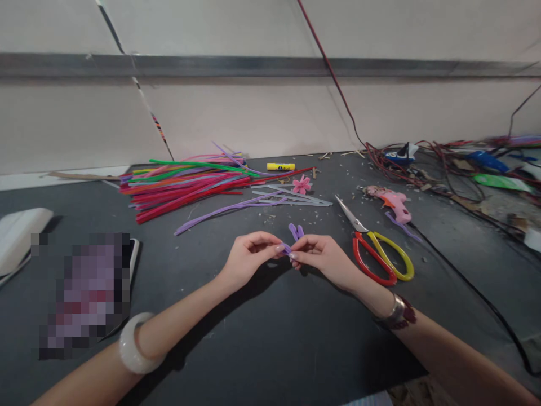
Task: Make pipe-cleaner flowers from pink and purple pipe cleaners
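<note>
A purple pipe cleaner (296,231) bent into narrow loops is held between both hands, just above the dark table. My left hand (253,255) pinches one side of it between thumb and fingers. Close beside it, my right hand (318,254) pinches the other side, and two small loops stick up above these fingers. Part of the pipe cleaner is hidden by the fingertips. Beyond the hands lie a longer purple pipe cleaner (211,215), clear glue sticks (310,202) and a pink pipe-cleaner flower (301,184).
Scissors (372,242) with red and yellow handles lie right of my right hand. A pink glue gun (395,204) trails a black cord. A bundle of coloured pipe cleaners (186,189) and a yellow tube (280,167) lie at the back. A pixelated device (88,293) is at left.
</note>
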Demonstrator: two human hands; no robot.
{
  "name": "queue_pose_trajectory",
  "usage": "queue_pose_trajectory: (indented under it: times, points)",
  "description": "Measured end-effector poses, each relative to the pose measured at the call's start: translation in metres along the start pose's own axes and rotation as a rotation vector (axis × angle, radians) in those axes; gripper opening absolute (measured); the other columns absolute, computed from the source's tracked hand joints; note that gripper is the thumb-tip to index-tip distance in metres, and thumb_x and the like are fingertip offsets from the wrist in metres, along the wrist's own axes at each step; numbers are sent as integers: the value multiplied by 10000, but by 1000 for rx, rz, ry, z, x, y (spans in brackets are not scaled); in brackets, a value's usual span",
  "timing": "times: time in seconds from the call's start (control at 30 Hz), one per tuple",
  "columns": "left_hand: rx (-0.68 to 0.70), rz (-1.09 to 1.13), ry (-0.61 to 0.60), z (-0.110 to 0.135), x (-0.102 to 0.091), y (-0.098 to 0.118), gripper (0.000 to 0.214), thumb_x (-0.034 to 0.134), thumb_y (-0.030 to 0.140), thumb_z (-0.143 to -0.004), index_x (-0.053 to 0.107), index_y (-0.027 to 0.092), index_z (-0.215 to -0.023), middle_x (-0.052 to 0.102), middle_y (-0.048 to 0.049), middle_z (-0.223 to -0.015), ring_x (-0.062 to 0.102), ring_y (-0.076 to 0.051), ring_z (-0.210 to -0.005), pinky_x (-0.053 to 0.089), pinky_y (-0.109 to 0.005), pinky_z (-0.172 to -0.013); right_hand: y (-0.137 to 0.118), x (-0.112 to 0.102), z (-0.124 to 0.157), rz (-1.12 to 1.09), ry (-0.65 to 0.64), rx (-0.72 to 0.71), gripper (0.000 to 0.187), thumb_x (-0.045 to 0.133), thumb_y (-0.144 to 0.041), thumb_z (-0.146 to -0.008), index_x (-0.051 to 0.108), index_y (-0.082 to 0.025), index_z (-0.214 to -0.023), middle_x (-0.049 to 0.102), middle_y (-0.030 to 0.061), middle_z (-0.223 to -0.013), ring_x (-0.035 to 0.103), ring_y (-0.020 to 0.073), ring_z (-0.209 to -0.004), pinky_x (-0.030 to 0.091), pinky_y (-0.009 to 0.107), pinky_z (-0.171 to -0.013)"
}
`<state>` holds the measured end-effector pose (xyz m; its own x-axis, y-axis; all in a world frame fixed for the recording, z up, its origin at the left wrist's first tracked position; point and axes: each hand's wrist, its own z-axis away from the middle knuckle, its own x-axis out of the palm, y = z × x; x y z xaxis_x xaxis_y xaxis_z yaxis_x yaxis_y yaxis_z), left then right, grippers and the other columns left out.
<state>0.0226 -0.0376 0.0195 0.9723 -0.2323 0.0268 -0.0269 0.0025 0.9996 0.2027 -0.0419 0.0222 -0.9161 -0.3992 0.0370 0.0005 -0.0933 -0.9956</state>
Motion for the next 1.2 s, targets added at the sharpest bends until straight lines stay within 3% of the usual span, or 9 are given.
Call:
queue_pose_trajectory:
  times: [0.17,0.4,0.53,0.7,0.83,1.07,1.2]
  points:
    - [-58,7,2,1,0,-1,136,705,247,-628,666,132,-689,685,-42,-668,635,-153,-613,518,-260,-625,0,1,2,204,105,-118,135,649,-280,-700,650,-161,-763,658,15,-688,616,134,-647,504,267,-638]
    - [-84,-51,-8,0,-2,-5,158,721,247,-617,710,150,-741,712,-54,-723,648,-160,-657,517,-262,-672,3,-1,2,245,140,-164,105,650,-271,-689,641,-174,-729,663,20,-739,628,151,-705,517,293,-689]
    - [44,-120,-22,1,-3,-4,120,722,246,-615,711,156,-694,706,-66,-842,650,-175,-748,518,-261,-714,2,-1,2,239,147,-149,111,648,-275,-691,645,-172,-735,662,21,-727,627,150,-692,518,287,-672]
    - [131,-225,-23,5,-3,-3,162,682,261,-669,707,171,-800,708,-65,-832,655,-199,-784,511,-296,-768,1,-1,2,207,164,-104,110,644,-265,-694,650,-166,-739,659,15,-680,616,136,-629,507,272,-624]
    - [204,-333,26,6,-4,-4,127,671,265,-684,713,181,-769,715,-57,-794,659,-188,-732,515,-273,-720,-1,0,1,163,150,-85,117,650,-259,-691,645,-150,-733,640,10,-641,600,123,-605,495,264,-613]
    - [494,-453,38,7,-6,-4,55,664,186,-696,711,177,-723,714,-42,-732,654,-150,-659,509,-230,-630,-5,-2,2,59,51,-30,159,660,-275,-689,620,-129,-738,621,14,-647,582,110,-621,478,270,-654]
    - [586,-496,33,8,-7,-4,55,653,152,-702,706,163,-711,715,-50,-723,657,-142,-657,508,-219,-627,-3,-3,1,4,20,0,157,675,-260,-673,619,-128,-738,624,15,-661,582,108,-632,477,272,-667]
